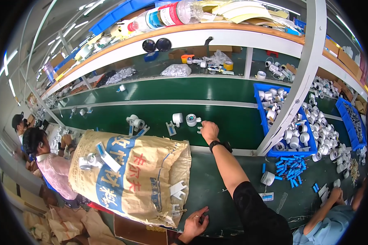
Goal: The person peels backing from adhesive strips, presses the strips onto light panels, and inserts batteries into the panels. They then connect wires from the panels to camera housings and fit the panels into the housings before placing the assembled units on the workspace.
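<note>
My right hand point(209, 132) reaches over the green conveyor belt, its fingers pinched on a small white plastic piece point(199, 129) whose shape is mostly hidden. Just left of those fingertips lies a round white plastic housing with a side tab point(191, 119), its hollow face up. Another white housing point(177, 119) stands beside it, above a flat white-and-blue part point(171, 129). Low in the view, my left hand point(195, 223) rests at the near table edge by the mouth of a tan woven sack point(143, 163). Its fingers are loosely bent and apart, with nothing visible in them.
White parts lie on top of the sack. To the right stand blue bins point(279, 152) of white housings, with a loose heap point(321, 126) alongside and blue cylinders point(290, 168) in front. A metal post point(292, 90) rises there. Co-workers sit at left point(53, 163) and right point(327, 220).
</note>
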Demonstrator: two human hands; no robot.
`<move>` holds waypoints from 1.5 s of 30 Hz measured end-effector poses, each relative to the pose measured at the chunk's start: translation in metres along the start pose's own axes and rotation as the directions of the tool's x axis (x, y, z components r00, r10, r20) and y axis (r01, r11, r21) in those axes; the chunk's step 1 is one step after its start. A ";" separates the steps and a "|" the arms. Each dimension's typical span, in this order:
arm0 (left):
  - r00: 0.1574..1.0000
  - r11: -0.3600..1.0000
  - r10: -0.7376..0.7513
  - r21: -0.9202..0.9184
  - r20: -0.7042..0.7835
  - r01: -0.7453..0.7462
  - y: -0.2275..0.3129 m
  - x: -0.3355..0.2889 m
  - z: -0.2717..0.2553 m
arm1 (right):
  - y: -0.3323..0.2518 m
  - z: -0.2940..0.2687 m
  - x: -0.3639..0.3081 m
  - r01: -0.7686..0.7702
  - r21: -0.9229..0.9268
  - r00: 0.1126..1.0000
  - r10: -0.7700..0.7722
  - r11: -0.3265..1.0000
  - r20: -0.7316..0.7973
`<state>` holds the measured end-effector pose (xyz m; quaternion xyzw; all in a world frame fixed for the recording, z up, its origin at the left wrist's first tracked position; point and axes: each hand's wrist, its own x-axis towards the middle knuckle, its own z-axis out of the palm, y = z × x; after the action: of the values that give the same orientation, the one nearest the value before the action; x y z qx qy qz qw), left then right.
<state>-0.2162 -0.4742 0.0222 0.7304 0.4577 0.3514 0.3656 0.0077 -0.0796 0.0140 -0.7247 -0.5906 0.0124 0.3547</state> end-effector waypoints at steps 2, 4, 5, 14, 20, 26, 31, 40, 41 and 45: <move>0.999 0.999 -0.034 0.011 0.024 0.033 0.001 0.000 -0.002 | -0.004 0.002 0.000 -0.006 0.007 1.000 0.006 1.000 0.002; 0.999 1.000 -0.026 0.004 0.026 0.026 0.002 0.000 -0.003 | -0.006 0.004 0.001 -0.006 0.004 1.000 0.006 1.000 0.011; 0.999 1.000 -0.028 0.003 0.027 0.028 0.002 0.001 -0.003 | -0.006 0.006 0.001 -0.007 0.001 1.000 0.007 1.000 0.017; 0.999 1.000 -0.024 0.012 0.035 0.024 0.003 0.002 -0.003 | -0.016 0.012 0.002 0.011 0.021 1.000 -0.011 1.000 0.013; 0.999 1.000 -0.004 0.003 0.031 0.004 0.003 0.001 0.000 | -0.013 0.022 0.004 0.015 0.012 1.000 -0.015 1.000 0.005; 0.999 0.998 0.036 -0.052 -0.001 -0.036 -0.001 0.004 -0.001 | 0.011 0.002 0.025 -0.511 0.671 0.798 0.007 0.537 0.602; 1.000 0.999 0.018 -0.029 -0.004 -0.019 -0.004 0.009 -0.007 | 0.019 -0.020 0.032 -0.713 0.599 0.632 -0.037 0.364 0.774; 0.999 0.999 0.035 -0.009 0.000 -0.035 -0.005 0.011 -0.007 | 0.026 -0.038 0.036 -0.657 0.621 0.666 -0.058 0.428 0.744; 0.999 0.999 0.030 -0.018 0.011 -0.030 -0.005 0.013 -0.005 | 0.032 -0.040 0.034 -0.652 0.620 0.671 -0.050 0.437 0.740; 1.000 1.000 0.016 -0.019 -0.002 -0.016 -0.001 0.007 -0.003 | 0.019 -0.070 0.021 -0.617 0.645 0.692 -0.081 0.451 0.718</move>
<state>-0.2167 -0.4665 0.0242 0.7302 0.4486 0.3595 0.3693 0.0606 -0.0969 0.0651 -0.4842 -0.4515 0.6186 0.4232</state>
